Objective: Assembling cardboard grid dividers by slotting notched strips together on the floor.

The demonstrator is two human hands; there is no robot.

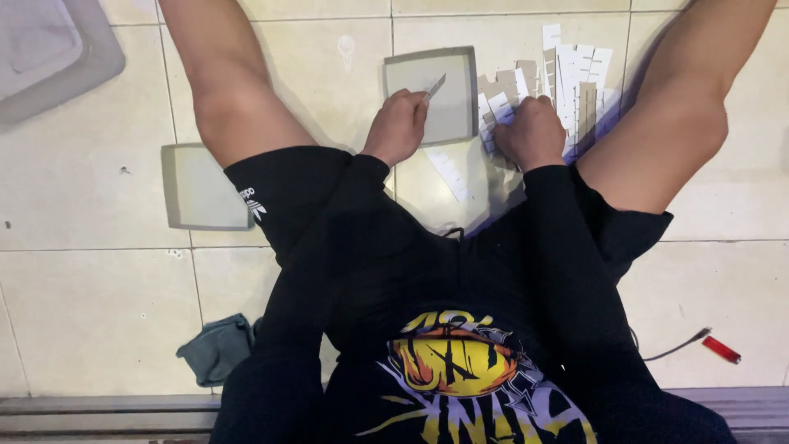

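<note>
Seated on a tiled floor (90,288) with knees spread, both arms are reached forward and down between the legs. A thin grey card strip (436,85) is pinched in the left hand (398,126), the fingers curled into a narrow grip around its lower end so that the strip points up and right over a shallow grey square tray (431,94) lying on the floor. The right hand (531,131) is curled knuckles-up on a fanned heap of white and tan card strips (571,90) just right of the tray; whether a strip is actually clasped under it cannot be told. 1 loose white strip (449,173) lies between the wrists. The work would likely be done best with the strip held near its end and the heap kept pressed flat, so that only 1 piece is drawn at a time. A 2nd grey tray (197,185) lies beside the left thigh.
</note>
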